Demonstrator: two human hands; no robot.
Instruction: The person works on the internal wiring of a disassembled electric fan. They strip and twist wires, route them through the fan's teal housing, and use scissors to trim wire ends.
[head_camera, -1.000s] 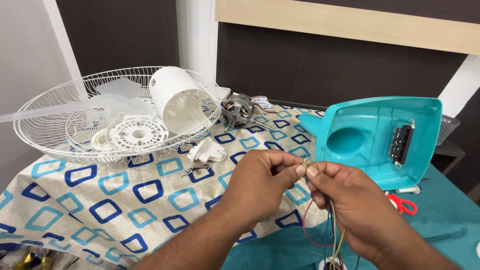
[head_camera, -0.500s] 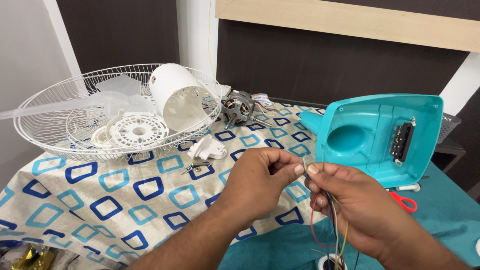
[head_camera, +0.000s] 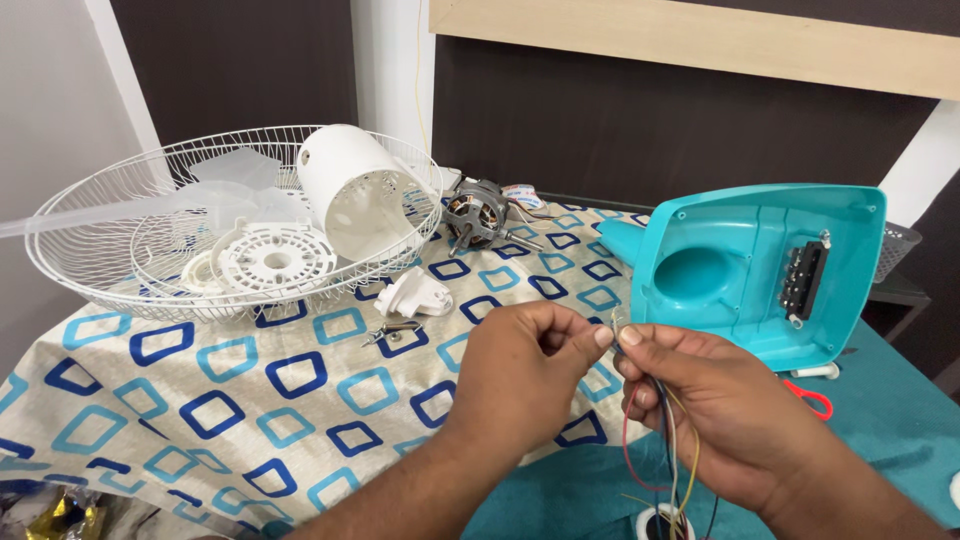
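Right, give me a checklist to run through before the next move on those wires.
1. Both hands on the wire ends: ok. Left hand and right hand pinch them together.
2. Coloured wires gathered in the right hand: ok.
3. Bare tips meeting: cannot tell, too small.
4. Teal fan base lying clear of the hands: ok.
5. Red-handled scissors within reach: ok, beside the right hand.
6. Motor clear of the hands: ok, further back on the patterned cloth.

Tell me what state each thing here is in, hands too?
left hand: pinching a wire tip
right hand: gripping the coloured wires
teal fan base: tipped up, hollow side showing
wire fan guard: lying dished upward, holding white parts
white motor cover: on its side
motor: bare, uncovered
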